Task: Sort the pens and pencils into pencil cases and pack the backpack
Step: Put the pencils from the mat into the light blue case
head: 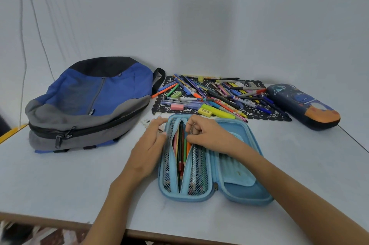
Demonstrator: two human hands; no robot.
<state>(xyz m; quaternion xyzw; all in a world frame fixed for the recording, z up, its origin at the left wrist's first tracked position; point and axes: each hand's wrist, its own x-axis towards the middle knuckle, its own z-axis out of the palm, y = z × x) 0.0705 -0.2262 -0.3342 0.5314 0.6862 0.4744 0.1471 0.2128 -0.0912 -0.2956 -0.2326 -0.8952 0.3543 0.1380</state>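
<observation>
Early days: a few pencils (180, 150) sit in the open blue case (249, 196), but most pens (219, 97) lie heaped on the mat (265, 113). The left hand (148, 150) lies flat against the case edge, and the right hand (207, 132) pinches what looks like a zipper pull (192, 127). The backpack (95, 101) is unpacked.

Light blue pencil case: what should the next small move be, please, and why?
Probably the right hand should let go of the zipper pull and fetch another pencil from the black lace mat: the mesh pocket of the light blue pencil case gapes open with pencils inside, the left hand steadies its edge, and many pens lie unsorted.
</observation>
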